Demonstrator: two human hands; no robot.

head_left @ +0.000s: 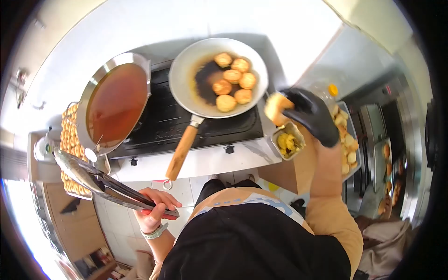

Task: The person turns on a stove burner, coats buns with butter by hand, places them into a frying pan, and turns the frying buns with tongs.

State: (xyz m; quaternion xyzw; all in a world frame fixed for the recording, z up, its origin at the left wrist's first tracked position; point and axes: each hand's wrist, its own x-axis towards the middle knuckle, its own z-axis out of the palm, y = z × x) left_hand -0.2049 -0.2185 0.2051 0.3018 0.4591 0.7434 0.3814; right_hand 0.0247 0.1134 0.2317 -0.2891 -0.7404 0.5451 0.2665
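My left hand (156, 211) is wrapped round the handle end of metal tongs (109, 186), their long arms reaching up and left. A black glove covers my right hand (310, 114), which pinches a golden bun (277, 109) between thumb and fingers. The bun is held right of the frying pan (179, 88), just above a small metal container (298, 148) of yellow, butter-like chunks (288, 141). In the pan, several browned buns (226, 103) sit toward the right side, with dark fat beside them. The pan's wooden handle (182, 151) points toward me.
A wide metal pan (140, 66) of reddish-brown liquid (116, 102) stands left on the black stove (205, 133). Far left, a tray holds rows of small buns (69, 135). At right are a tray of pale buns (347, 140), a yellow-capped bottle (332, 90) and a metal rack (371, 126).
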